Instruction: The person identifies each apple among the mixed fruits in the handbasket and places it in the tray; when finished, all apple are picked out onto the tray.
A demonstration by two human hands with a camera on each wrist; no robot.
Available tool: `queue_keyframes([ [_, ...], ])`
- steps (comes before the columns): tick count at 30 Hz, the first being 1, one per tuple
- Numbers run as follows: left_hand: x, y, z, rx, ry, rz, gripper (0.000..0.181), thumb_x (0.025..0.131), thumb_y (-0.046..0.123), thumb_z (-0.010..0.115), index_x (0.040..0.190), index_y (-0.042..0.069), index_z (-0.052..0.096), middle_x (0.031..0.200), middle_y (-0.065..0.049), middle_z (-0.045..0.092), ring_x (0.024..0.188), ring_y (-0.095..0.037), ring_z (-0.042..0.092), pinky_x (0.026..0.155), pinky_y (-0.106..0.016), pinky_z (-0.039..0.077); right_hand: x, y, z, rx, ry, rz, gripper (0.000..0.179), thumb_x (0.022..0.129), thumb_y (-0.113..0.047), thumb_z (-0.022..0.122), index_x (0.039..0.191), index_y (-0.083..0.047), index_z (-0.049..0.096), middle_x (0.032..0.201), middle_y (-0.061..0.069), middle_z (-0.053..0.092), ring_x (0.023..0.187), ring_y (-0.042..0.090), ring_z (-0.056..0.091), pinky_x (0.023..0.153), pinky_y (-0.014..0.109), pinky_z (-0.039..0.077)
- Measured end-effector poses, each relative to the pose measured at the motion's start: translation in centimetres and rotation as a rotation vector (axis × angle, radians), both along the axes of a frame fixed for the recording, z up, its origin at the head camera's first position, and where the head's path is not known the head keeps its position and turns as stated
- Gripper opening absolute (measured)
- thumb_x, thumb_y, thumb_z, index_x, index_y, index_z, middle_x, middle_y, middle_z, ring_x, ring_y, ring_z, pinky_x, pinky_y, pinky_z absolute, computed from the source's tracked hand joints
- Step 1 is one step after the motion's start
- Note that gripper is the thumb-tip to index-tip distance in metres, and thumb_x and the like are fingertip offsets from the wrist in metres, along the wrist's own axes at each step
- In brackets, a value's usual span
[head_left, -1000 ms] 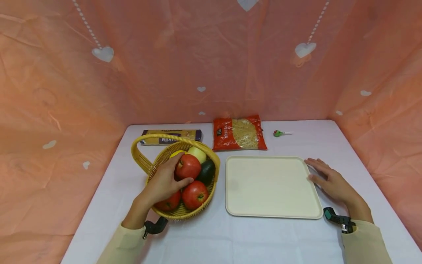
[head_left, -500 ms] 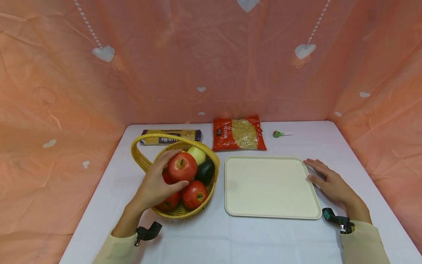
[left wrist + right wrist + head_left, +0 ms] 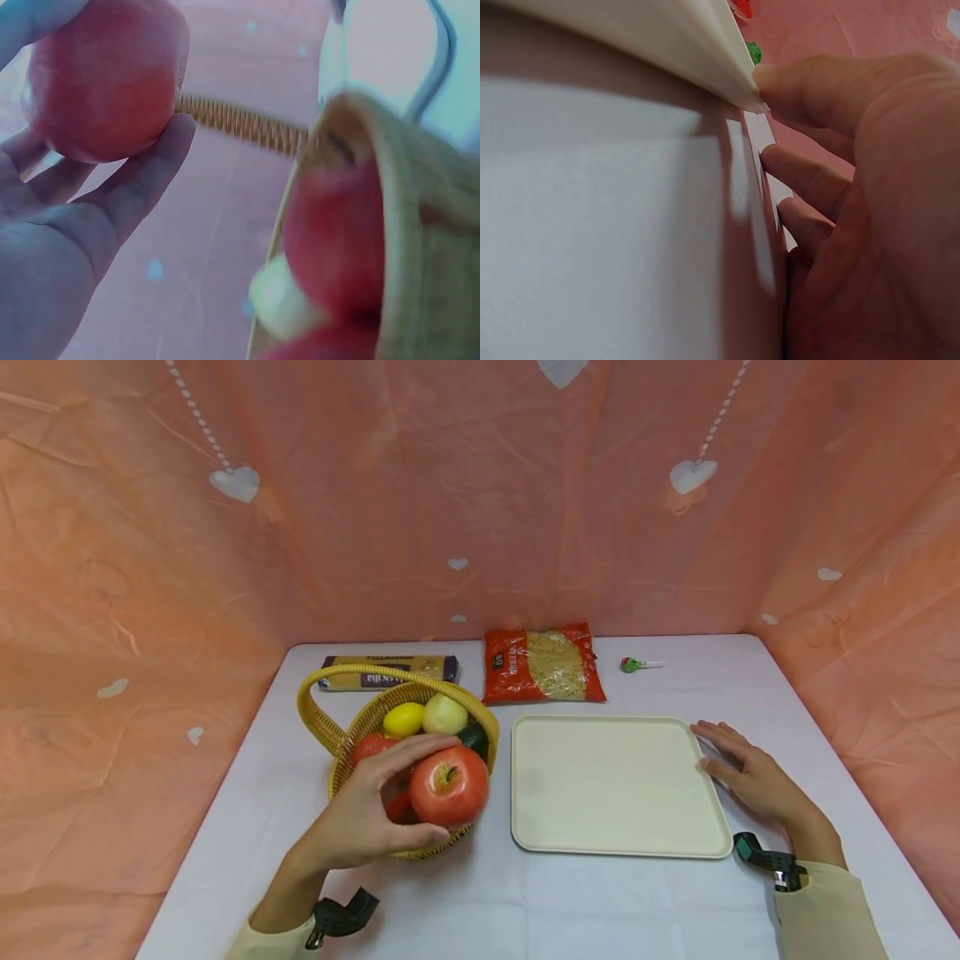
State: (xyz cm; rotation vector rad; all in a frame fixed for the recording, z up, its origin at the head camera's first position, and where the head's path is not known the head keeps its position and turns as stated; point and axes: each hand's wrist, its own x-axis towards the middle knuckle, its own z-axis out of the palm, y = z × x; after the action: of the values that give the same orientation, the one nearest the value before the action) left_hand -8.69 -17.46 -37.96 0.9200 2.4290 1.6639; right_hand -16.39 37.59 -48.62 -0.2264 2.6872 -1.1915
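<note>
My left hand (image 3: pixel 367 806) holds a red apple (image 3: pixel 450 787) between thumb and fingers, over the front right of a yellow wicker basket (image 3: pixel 352 718). In the left wrist view the apple (image 3: pixel 112 82) sits in the curled fingers, apart from the basket's rim (image 3: pixel 382 150). Inside the basket lie a lemon (image 3: pixel 403 720), a pale round onion-like thing (image 3: pixel 445 715), a dark green avocado-like thing (image 3: pixel 474 740) and more red apples (image 3: pixel 371 747), partly hidden by the hand. My right hand (image 3: pixel 757 777) lies with relaxed fingers at the right edge of a cream tray (image 3: pixel 615 785), thumb at its rim.
Behind the basket lies a yellow and purple pasta packet (image 3: pixel 420 668). A red bag of pasta (image 3: pixel 545 662) and a lollipop (image 3: pixel 637 665) lie along the table's back. The basket's arched handle (image 3: pixel 322 722) rises at its left. Pink cloth (image 3: pixel 480 510) encloses the table.
My left hand has lifted the apple from the pile and brought it toward the basket's front right, uncovering the lemon. The right hand and tray have stayed put.
</note>
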Motion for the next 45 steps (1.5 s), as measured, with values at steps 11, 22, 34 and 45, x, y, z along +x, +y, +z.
queue_keyframes([
  [11, -0.9, 5.9, -0.2, -0.073, -0.012, -0.120, 0.086, 0.081, 0.017, 0.098, 0.158, 0.024, 0.059, 0.157, 0.007, 0.060, 0.144, -0.017, 0.058, 0.116, -0.040, 0.055, 0.0, 0.0, -0.1, 0.017, 0.015, 0.001, 0.066, 0.111, -0.030, 0.065, 0.170, -0.011, 0.040, 0.178, 0.028, 0.025, 0.166, 0.056, 0.003, 0.122, 0.087, 0.008],
  [22, -3.2, 12.2, -1.3, -0.070, 0.002, -0.177, 0.084, 0.083, 0.017, 0.096, 0.158, 0.020, 0.057, 0.157, 0.004, 0.062, 0.136, -0.010, 0.062, 0.110, -0.029, 0.057, -0.2, -0.3, 0.1, 0.047, 0.009, 0.007, 0.066, 0.113, -0.028, 0.062, 0.171, -0.011, 0.037, 0.178, 0.028, 0.023, 0.167, 0.055, 0.002, 0.123, 0.086, 0.008],
  [34, -5.4, 17.9, -1.7, -0.085, -0.009, -0.138, 0.084, 0.086, 0.017, 0.093, 0.161, 0.016, 0.054, 0.161, -0.002, 0.058, 0.136, -0.010, 0.062, 0.109, -0.020, 0.054, -0.1, -0.3, 0.2, 0.051, -0.030, -0.010, 0.067, 0.113, -0.030, 0.061, 0.172, -0.012, 0.035, 0.179, 0.028, 0.020, 0.167, 0.054, -0.001, 0.122, 0.087, 0.008],
  [45, -6.9, 23.4, -3.6, -0.178, -0.041, -0.003, 0.085, 0.086, 0.023, 0.093, 0.161, 0.016, 0.052, 0.153, -0.002, 0.064, 0.131, -0.010, 0.065, 0.110, -0.023, 0.052, -0.2, -0.1, -0.1, 0.053, 0.012, 0.002, 0.064, 0.113, -0.027, 0.061, 0.170, -0.012, 0.039, 0.177, 0.029, 0.025, 0.167, 0.056, 0.003, 0.123, 0.086, 0.008],
])
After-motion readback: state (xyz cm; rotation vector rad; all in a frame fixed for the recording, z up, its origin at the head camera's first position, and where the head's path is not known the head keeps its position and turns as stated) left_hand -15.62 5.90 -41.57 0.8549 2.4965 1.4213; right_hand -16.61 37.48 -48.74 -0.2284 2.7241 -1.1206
